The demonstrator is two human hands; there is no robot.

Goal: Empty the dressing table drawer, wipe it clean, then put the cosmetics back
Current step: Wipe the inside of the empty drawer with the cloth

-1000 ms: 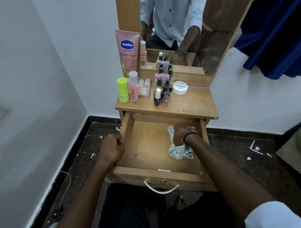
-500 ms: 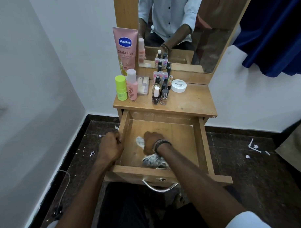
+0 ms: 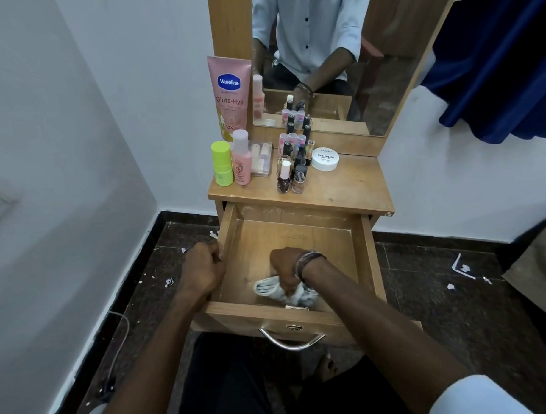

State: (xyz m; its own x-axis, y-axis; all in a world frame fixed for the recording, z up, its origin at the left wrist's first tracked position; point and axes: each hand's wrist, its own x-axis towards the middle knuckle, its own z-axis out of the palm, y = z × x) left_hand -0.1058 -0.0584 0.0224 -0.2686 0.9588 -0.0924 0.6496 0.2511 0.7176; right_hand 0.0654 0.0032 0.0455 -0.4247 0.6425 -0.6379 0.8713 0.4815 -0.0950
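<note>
The wooden drawer [image 3: 368,266] is pulled out and holds no cosmetics. My right hand [image 3: 286,269] grips a crumpled patterned cloth [image 3: 270,289] and presses it on the drawer floor near the front wall. My left hand [image 3: 203,271] grips the drawer's left side wall. On the tabletop [image 3: 353,188] stand a pink Vaseline tube [image 3: 228,97], a green bottle [image 3: 221,163], a pink bottle [image 3: 241,159], a clear box [image 3: 261,158], several nail polish bottles [image 3: 293,164] and a white jar [image 3: 325,158].
A mirror [image 3: 332,54] rises behind the tabletop. White walls close in on the left and behind. A blue curtain [image 3: 502,66] hangs at the upper right. Paper scraps [image 3: 463,269] litter the dark floor. A cable [image 3: 118,350] runs along the left wall.
My right hand swept the cloth from the drawer's back right toward the front middle. My left hand stayed on the left side wall.
</note>
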